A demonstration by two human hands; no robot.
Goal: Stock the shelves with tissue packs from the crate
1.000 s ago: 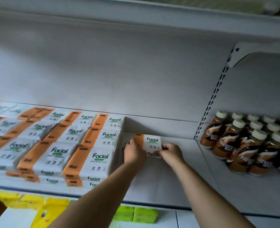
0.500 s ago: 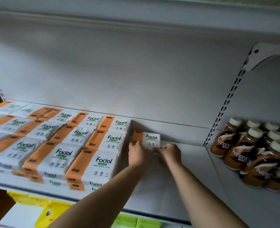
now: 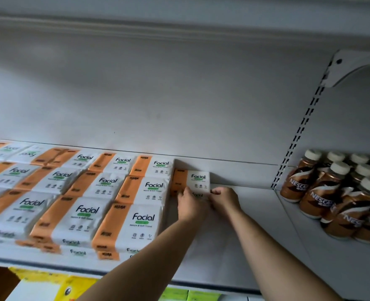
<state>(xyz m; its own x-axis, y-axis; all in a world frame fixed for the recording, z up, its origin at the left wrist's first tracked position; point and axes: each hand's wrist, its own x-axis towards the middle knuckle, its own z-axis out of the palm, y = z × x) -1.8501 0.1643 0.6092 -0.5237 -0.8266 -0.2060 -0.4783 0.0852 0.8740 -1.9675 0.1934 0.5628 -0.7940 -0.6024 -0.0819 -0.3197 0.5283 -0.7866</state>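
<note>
The tissue pack sat at the back of the shelf, just beside the stacked packs. The left hand gripped its front edge and the right hand pinched its right front corner, both in front of it.

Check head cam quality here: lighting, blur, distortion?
Head view: dim, flat light and no glare. The stacked tissue packs shadow the shelf gap around the held pack. Front-left packs are smeared by blur, but centre labels read sharp. The wide-angle lens slants the slotted upright, and the coffee bottles sit dark.
</note>
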